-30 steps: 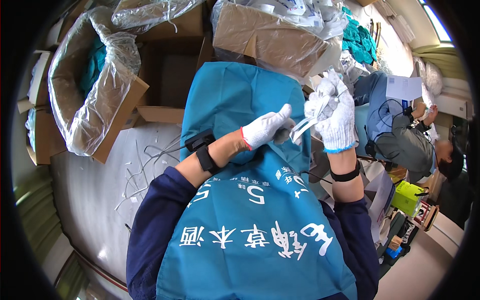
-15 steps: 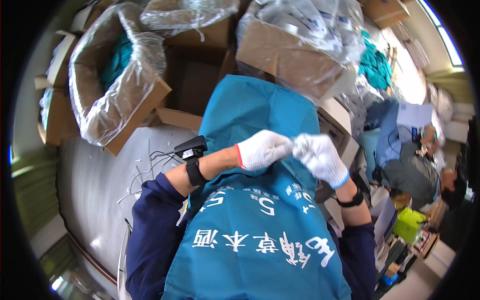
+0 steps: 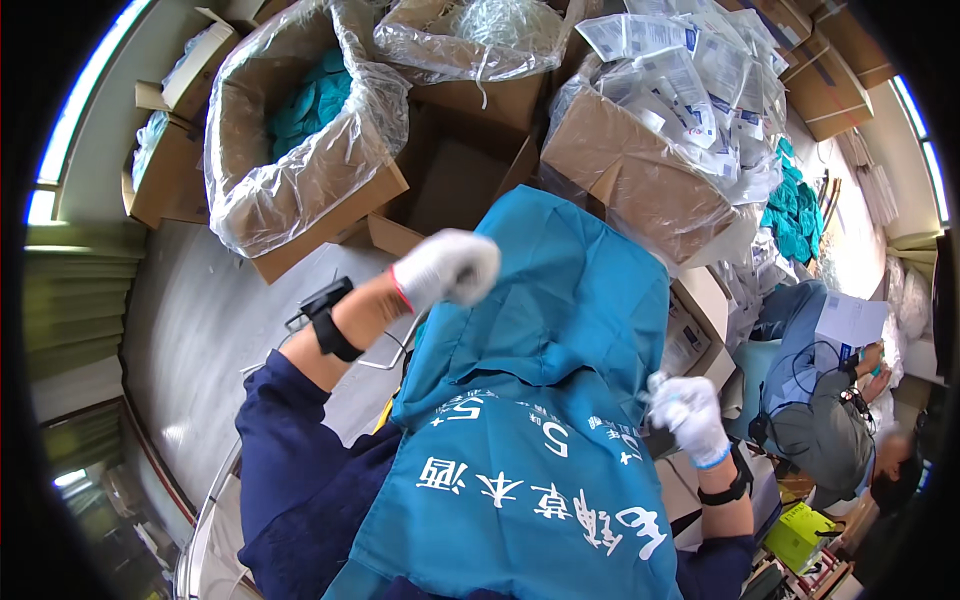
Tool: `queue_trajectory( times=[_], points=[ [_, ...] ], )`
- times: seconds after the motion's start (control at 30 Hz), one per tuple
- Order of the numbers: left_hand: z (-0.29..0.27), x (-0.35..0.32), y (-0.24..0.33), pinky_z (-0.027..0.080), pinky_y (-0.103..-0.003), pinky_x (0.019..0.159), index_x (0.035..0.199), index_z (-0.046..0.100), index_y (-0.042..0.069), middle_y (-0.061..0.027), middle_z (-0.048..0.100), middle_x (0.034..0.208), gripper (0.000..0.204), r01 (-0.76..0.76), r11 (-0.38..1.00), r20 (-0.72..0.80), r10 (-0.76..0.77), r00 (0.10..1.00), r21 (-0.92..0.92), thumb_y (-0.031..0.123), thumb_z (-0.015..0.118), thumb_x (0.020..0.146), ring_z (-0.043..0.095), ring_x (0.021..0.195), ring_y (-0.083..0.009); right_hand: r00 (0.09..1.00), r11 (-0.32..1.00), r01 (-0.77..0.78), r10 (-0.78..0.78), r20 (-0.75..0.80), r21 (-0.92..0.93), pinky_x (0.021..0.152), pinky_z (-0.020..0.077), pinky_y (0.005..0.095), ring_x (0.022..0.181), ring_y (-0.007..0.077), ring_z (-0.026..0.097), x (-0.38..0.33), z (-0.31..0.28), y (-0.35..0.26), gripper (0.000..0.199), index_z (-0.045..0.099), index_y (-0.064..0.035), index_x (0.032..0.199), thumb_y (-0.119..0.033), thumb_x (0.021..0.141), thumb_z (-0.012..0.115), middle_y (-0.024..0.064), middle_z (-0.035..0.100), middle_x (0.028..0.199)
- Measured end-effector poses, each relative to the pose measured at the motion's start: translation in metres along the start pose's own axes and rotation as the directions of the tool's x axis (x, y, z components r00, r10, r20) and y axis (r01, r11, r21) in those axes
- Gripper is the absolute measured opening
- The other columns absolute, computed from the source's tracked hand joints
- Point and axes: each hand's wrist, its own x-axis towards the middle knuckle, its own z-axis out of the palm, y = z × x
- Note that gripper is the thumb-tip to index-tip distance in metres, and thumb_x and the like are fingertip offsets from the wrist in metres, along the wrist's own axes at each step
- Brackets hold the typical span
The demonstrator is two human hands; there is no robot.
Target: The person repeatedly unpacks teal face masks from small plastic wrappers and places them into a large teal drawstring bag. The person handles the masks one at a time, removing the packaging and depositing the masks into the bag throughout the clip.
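Note:
My left hand (image 3: 450,268), in a white knit glove with a red cuff, hangs over the upper left part of the blue apron (image 3: 560,270). Its fingers are curled closed and blurred, and whatever may be in them is hidden. Lower and to the right, my right hand (image 3: 690,415), in a white glove with a blue cuff, is at the apron's right edge. Its fingers are pressed together around a small, pale, see-through thing whose kind I cannot make out. The apron spreads over my lap and chest, with white printing on it.
Ahead stand a plastic-lined carton (image 3: 300,215) of green pieces, a lined carton of clear strands (image 3: 510,25), an open box (image 3: 455,160), and a carton (image 3: 625,165) heaped with clear printed packets (image 3: 690,90). Another person (image 3: 825,430) sits at the right.
My hands have come apart: the left went left and slightly up, the right went down and to the right. The view has shifted, with the cartons now lower and further right.

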Motion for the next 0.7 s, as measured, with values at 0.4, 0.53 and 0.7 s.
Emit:
queue_trajectory(
  times=[0.4, 0.53, 0.7],
  points=[
    [-0.1, 0.101, -0.047, 0.049, -0.04, 0.099, 0.126, 0.064, 0.002, -0.0228, 0.068, 0.121, 0.055, 0.438, 0.603, -0.696, 0.292, 0.656, 0.667, 0.044, 0.061, 0.091, 0.062, 0.12, -0.0356, 0.993, 0.186, 0.032, 0.102, -0.052, 0.982, 0.068, 0.0389, 0.031, 0.072, 0.0189, 0.045, 0.096, 0.025, 0.058, 0.007, 0.054, -0.0057, 0.094, -0.012, 0.095, 0.053, 0.0053, 0.047, 0.08],
    [0.053, 0.102, -0.003, 0.047, -0.036, 0.104, 0.129, 0.061, 0.001, -0.0177, 0.064, 0.128, 0.052, 0.004, 0.685, -0.27, 0.281, 0.921, 0.728, 0.037, 0.067, 0.092, 0.062, 0.12, -0.0301, 0.993, 0.115, 0.098, 0.053, -0.104, 0.989, 0.08, 0.0463, 0.0351, 0.087, 0.0233, 0.056, 0.12, 0.039, 0.051, 0.013, 0.056, -0.0042, 0.1, -0.016, 0.095, 0.052, 0.0094, 0.054, 0.087],
    [0.145, 0.125, -0.044, 0.051, -0.037, 0.091, 0.113, 0.061, 0.003, -0.0156, 0.067, 0.109, 0.043, -0.07, 0.728, -0.214, 0.29, 0.933, 0.683, 0.027, 0.079, 0.083, 0.066, 0.102, -0.0304, 0.983, 0.306, 0.074, -0.185, -0.017, 0.949, 0.105, 0.0458, 0.0383, 0.113, 0.0285, 0.063, 0.138, 0.041, 0.063, 0.052, 0.058, 0.0012, 0.128, -0.042, 0.104, 0.042, 0.0152, 0.065, 0.124]
  ],
)
